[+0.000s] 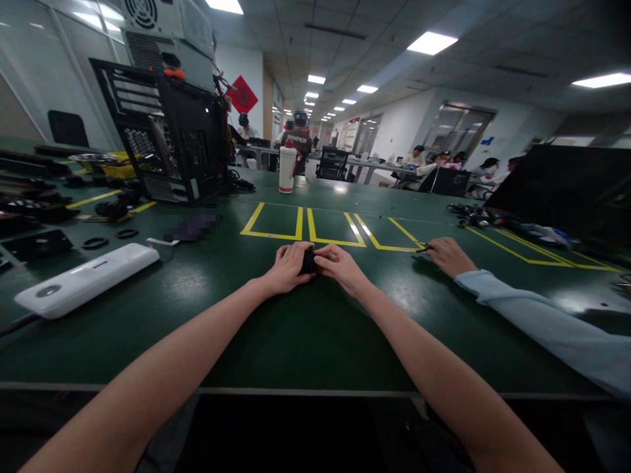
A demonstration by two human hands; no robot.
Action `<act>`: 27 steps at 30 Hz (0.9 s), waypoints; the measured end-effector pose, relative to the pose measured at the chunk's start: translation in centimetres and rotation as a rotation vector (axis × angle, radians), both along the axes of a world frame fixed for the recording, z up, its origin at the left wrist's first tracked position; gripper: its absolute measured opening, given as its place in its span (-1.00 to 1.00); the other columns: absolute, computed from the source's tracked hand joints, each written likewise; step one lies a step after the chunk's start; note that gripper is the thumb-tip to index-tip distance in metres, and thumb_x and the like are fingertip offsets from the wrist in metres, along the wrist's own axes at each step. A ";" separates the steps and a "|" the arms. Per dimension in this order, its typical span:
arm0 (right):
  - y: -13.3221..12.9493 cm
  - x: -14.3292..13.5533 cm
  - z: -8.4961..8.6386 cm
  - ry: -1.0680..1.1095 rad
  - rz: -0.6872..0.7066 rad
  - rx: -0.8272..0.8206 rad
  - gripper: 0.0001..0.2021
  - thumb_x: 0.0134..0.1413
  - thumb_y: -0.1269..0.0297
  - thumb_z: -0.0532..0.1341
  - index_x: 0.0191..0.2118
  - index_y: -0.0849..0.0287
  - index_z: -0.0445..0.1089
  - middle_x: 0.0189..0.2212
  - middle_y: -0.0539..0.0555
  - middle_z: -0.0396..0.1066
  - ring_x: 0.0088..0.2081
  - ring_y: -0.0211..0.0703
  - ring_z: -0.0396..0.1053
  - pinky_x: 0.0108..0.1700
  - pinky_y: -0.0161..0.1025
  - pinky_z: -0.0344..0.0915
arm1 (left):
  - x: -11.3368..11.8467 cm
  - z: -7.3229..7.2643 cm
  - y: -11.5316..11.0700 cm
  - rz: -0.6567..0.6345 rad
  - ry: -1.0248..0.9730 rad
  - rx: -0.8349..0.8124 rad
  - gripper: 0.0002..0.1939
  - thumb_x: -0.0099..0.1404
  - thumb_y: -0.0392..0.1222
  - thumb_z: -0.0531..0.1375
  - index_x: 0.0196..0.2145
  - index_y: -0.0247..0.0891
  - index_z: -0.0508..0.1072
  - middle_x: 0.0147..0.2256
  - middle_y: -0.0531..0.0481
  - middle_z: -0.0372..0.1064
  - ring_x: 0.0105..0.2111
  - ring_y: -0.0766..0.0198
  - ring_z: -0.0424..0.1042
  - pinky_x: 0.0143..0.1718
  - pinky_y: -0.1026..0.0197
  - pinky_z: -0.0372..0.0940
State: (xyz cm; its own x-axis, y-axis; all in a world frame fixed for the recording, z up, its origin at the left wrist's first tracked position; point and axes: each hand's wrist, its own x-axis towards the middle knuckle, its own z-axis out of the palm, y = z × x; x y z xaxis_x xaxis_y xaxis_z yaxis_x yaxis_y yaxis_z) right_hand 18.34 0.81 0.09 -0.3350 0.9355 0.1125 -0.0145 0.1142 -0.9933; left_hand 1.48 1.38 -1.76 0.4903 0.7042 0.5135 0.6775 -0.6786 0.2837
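Between my two hands, low over the green tabletop [296, 315], is a small black object [308, 260] whose kind I cannot make out. My left hand [290, 266] is closed around its left side, the fingers over the top and the thumb below. From the other side, my right hand [340, 266] pinches at its right edge with thumb and fingertips. Most of the object is hidden by my fingers. Yellow tape outlines [335, 242] lie on the table just beyond my hands.
At right a co-worker's hand [446, 255] holds a small dark tool [422, 247]. On the left are a white power strip [89, 279], black rings [94, 243] and an open black computer case [172, 138]. A white cup [287, 169] stands beyond; dark cables [470, 214] lie far right.
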 end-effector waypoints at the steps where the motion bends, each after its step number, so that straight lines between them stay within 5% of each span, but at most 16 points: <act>1: 0.0 -0.1 0.1 0.001 -0.020 0.002 -0.76 -0.22 0.24 0.26 -0.34 0.13 0.27 -0.31 0.00 0.32 -0.25 -0.25 0.30 -0.18 -0.19 0.27 | 0.0 0.0 0.0 0.001 0.001 0.000 -0.39 0.08 -0.15 0.14 0.03 -0.19 -0.05 -0.04 -0.12 0.09 0.01 0.08 0.10 0.02 -0.03 -0.08; 7: 0.1 -0.1 0.5 -0.011 -0.003 -0.065 -0.67 -0.26 0.29 0.29 -0.25 0.16 0.30 -0.19 0.07 0.31 -0.18 -0.20 0.29 -0.09 -0.14 0.23 | -0.1 0.3 -0.1 -0.009 0.013 -0.007 -0.40 0.09 -0.15 0.14 0.03 -0.20 -0.06 -0.03 -0.13 0.08 0.02 0.08 0.09 0.03 -0.04 -0.08; 27: 0.0 0.2 0.1 -0.017 0.047 -0.020 -0.61 -0.31 0.32 0.32 -0.23 0.11 0.28 -0.24 0.03 0.33 -0.18 -0.20 0.30 -0.11 -0.15 0.25 | -0.1 0.2 0.0 -0.008 0.007 -0.006 -0.41 0.09 -0.16 0.14 0.03 -0.21 -0.04 -0.03 -0.14 0.09 0.01 0.08 0.10 0.02 -0.03 -0.06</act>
